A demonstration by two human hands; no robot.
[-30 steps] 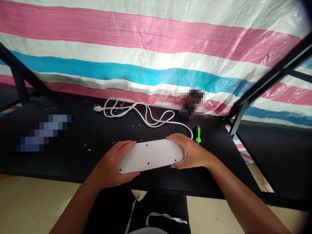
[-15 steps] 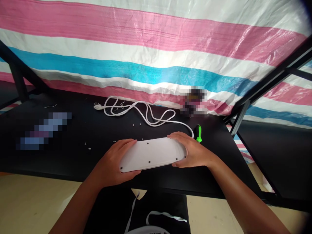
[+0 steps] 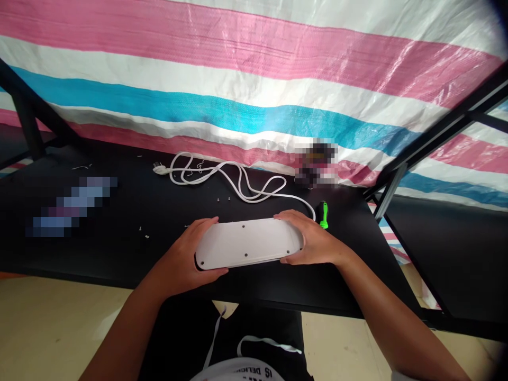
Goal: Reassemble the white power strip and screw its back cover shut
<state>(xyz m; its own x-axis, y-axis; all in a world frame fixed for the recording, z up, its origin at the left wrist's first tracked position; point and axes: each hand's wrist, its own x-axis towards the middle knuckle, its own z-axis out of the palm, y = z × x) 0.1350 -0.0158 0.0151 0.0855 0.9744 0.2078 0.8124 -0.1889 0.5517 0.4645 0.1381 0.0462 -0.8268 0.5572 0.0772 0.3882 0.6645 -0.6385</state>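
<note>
A long white plastic case [image 3: 248, 242] with rounded ends and dark screw holes lies between my hands, over the black table. My left hand [image 3: 190, 254] is wrapped round its left end, thumb along the near edge. Round the right end, my right hand [image 3: 311, 238] closes with its fingers on the far edge and thumb on the near one. A white cord [image 3: 238, 185] runs from behind the right end and loops across the table to a plug [image 3: 159, 168]. The underside of the case is hidden.
A green and black screwdriver [image 3: 324, 215] lies right of my right hand. Two small screws [image 3: 223, 199] and some white scraps [image 3: 143, 233] are on the black table [image 3: 119, 254]. Two pixelated items lie at left and back right. A striped sheet [image 3: 238, 69] hangs behind.
The left end of the case has risen slightly in view, with my left hand, so the case looks more level. Both hands keep their hold. The view has shifted a little.
</note>
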